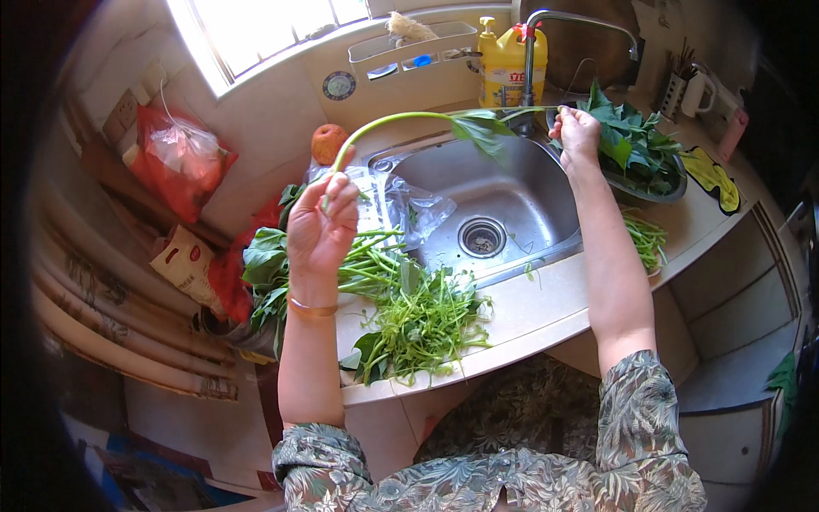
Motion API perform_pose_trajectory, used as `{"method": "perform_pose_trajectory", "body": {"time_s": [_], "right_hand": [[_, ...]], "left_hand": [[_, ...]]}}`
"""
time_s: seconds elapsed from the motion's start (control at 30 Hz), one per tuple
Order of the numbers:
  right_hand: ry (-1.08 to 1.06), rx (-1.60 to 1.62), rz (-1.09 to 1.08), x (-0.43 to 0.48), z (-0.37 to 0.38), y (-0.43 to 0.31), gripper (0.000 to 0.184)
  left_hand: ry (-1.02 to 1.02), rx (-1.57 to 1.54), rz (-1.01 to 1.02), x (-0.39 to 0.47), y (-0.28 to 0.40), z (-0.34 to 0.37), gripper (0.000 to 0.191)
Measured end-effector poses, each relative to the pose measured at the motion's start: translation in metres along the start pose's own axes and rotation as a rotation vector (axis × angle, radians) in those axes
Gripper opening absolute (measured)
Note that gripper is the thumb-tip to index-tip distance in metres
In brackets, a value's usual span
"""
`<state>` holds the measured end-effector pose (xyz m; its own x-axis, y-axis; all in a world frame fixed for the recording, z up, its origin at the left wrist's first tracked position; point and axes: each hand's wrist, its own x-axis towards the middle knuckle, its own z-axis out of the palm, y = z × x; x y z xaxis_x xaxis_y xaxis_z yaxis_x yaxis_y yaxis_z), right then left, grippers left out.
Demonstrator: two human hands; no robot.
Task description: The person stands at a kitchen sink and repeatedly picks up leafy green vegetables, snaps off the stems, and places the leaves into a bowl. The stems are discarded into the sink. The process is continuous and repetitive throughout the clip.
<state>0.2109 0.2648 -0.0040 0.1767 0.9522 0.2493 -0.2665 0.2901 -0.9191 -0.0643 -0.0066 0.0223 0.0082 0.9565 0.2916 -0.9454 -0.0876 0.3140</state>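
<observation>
A long green leafy stem (387,120) arches over the sink (531,173). Its thick end is in my left hand (325,217). From its leaf (478,131) a thin strand runs to my right hand (578,131), where the fingertips pinch it. Below my left hand, a heap of green stalks and trimmings (422,320) lies on the counter's front edge, with uncut leafy greens (265,256) at its left. Close to my right hand, a dark basin (665,189) holds picked green leaves (630,137). Trimmed green stems (643,237) lie partly behind my right forearm.
A clear plastic bag (416,208) overlaps the sink's left rim. Behind the sink stand a curved metal faucet (530,64) and a yellow detergent jug (512,67). A round reddish fruit (329,144) sits at the back left. Yellow-and-black gloves (713,179) lie at the right.
</observation>
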Motion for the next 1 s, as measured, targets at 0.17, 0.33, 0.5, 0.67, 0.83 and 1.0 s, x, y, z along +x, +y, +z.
{"method": "perform_pose_trajectory", "body": {"time_s": [0.17, 0.33, 0.5, 0.67, 0.83, 1.0], "right_hand": [[0.018, 0.176, 0.048, 0.003, 0.0, -0.008, 0.011], [0.063, 0.229, 0.005, -0.007, 0.0, -0.025, 0.01], [-0.323, 0.399, 0.053, -0.029, 0.013, -0.033, 0.013], [-0.522, 0.304, 0.408, -0.065, 0.038, -0.019, 0.02], [-0.956, 0.143, 0.491, -0.091, 0.048, -0.006, 0.041], [-1.23, 0.217, 0.551, -0.097, 0.045, -0.007, 0.035]], "left_hand": [[-0.053, -0.054, 0.149, -0.007, 0.023, 0.001, 0.042], [-0.009, 0.096, 0.245, -0.007, 0.019, 0.002, 0.044], [-0.079, 0.221, 0.215, -0.004, 0.01, 0.006, 0.041], [-0.12, 0.171, 0.182, -0.007, -0.002, 0.016, 0.042], [-0.145, 0.064, 0.103, -0.009, -0.016, 0.024, 0.046], [-0.174, 0.084, 0.079, -0.009, -0.016, 0.021, 0.046]]}}
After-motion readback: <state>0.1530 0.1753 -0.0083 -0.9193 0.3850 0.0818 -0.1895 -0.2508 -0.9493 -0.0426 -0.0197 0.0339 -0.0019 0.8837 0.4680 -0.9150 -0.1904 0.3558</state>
